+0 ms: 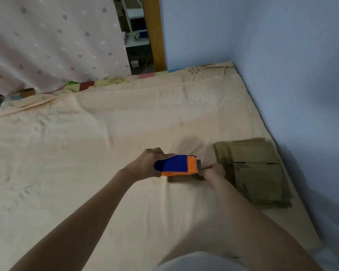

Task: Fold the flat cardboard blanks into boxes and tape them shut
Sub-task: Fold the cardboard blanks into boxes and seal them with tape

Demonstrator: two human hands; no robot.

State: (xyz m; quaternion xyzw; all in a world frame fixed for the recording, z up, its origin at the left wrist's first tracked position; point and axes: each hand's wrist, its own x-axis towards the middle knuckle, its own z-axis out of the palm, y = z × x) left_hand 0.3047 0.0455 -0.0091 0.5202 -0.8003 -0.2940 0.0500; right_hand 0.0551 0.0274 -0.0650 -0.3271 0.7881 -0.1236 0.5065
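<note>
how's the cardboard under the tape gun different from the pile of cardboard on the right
The box under the tape dispenser is a single piece and mostly hidden, with only its near edge showing; the stack of blanks holds many sheets in full view. The box lies between the left hand and right hand; the stack is untouched. The stack covers a far wider area than the box. Both are brown cardboard lying on the sheet.
</note>
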